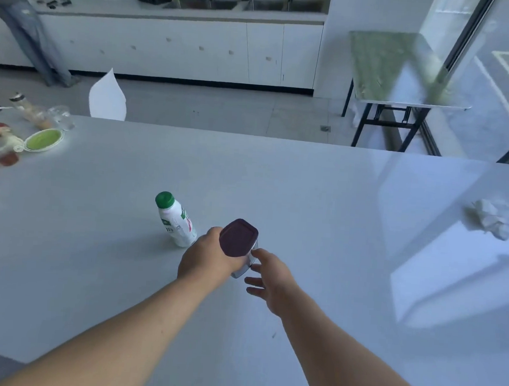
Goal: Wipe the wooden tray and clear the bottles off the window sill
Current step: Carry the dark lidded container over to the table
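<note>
A clear bottle with a dark purple lid (238, 237) stands on the white table (307, 196), near its middle. My left hand (205, 257) is wrapped around the bottle's left side. My right hand (267, 276) is just right of it, fingers spread, thumb tip touching the bottle's side. A white bottle with a green cap (175, 219) stands upright just left of my left hand. No wooden tray or window sill shows in this view.
A crumpled white tissue (491, 218) lies at the table's right. Jars, glasses and a green lid (43, 139) crowd the far left corner. A white chair back (108, 96) and a folding table (406, 68) stand beyond. A person's legs (32, 32) show at the counter.
</note>
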